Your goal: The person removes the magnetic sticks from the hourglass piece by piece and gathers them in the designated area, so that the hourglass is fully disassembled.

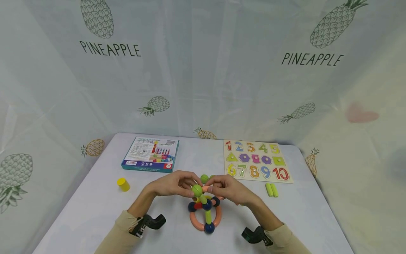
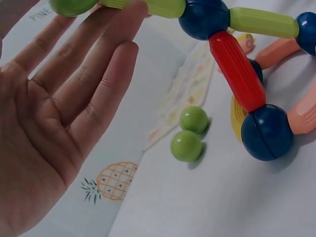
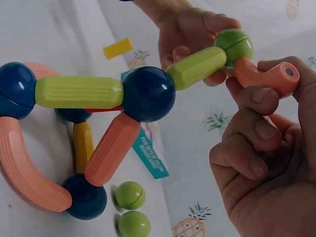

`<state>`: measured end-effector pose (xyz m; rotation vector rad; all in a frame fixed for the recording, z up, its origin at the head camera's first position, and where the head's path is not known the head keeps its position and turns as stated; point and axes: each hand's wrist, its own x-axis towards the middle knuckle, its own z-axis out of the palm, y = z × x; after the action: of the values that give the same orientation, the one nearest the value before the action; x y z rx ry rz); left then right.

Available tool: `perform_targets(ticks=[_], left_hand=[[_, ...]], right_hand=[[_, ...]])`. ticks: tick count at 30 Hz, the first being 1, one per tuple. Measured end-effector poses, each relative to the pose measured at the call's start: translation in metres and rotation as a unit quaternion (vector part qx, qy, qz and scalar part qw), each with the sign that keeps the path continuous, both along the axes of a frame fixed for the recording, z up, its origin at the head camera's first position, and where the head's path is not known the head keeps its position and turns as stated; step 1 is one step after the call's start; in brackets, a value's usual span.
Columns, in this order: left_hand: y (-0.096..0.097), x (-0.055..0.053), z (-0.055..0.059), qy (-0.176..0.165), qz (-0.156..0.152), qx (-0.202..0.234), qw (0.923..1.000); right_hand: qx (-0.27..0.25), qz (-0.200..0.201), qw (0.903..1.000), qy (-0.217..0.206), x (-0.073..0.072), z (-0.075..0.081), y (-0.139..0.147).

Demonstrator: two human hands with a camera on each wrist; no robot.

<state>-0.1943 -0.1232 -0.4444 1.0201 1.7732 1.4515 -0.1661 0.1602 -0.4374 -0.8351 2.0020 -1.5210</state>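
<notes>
A rod-and-ball frame [image 1: 207, 205] stands on the table [image 1: 95, 211].
Above its pink-and-navy base [image 1: 196, 223], the left hand's grip [image 1: 177, 183] is narrow, pinching the green ball [image 1: 196, 191] at the tip — the right hand's grip [image 1: 229, 186] holds a curved pink rod [image 3: 271, 80], one end touching that ball. Farther out lie two light-green sticks [image 1: 269, 189], a yellow cylinder [image 1: 123, 184] and two loose green balls [image 1: 204, 179]; behind them, a number board [image 1: 245, 148] and a picture box [image 1: 150, 154] — then a pineapple-print curtain [image 1: 203, 70].

Soft diffuse light, faint shadows
</notes>
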Motion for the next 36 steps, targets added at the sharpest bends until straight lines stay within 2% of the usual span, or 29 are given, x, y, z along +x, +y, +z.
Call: perform_targets(ticks=[13,20,26,29,33,36], left_hand=[[0.002,0.001,0.001,-0.051,-0.003,0.017,0.9986],[-0.004,0.001,-0.003,-0.047,0.006,0.010,0.9988],[-0.003,0.001,-0.003,-0.045,0.006,0.011,0.9989],[-0.003,0.001,-0.002,-0.049,0.005,0.008,0.9988],[-0.003,0.001,-0.002,-0.049,0.005,0.004,0.9988],[-0.002,0.000,-0.002,-0.046,0.005,0.000,0.9989]], right_hand=[[0.026,-0.011,0.9996,0.002,-0.002,0.001,0.003],[0.035,-0.064,0.9971,0.023,-0.006,-0.003,0.015],[0.041,-0.076,0.9962,0.015,-0.010,-0.006,0.026],[0.072,-0.116,0.9903,0.024,-0.010,-0.006,0.033],[0.122,-0.185,0.9735,0.055,-0.011,-0.005,0.052],[0.147,-0.211,0.9646,0.059,-0.011,-0.006,0.071]])
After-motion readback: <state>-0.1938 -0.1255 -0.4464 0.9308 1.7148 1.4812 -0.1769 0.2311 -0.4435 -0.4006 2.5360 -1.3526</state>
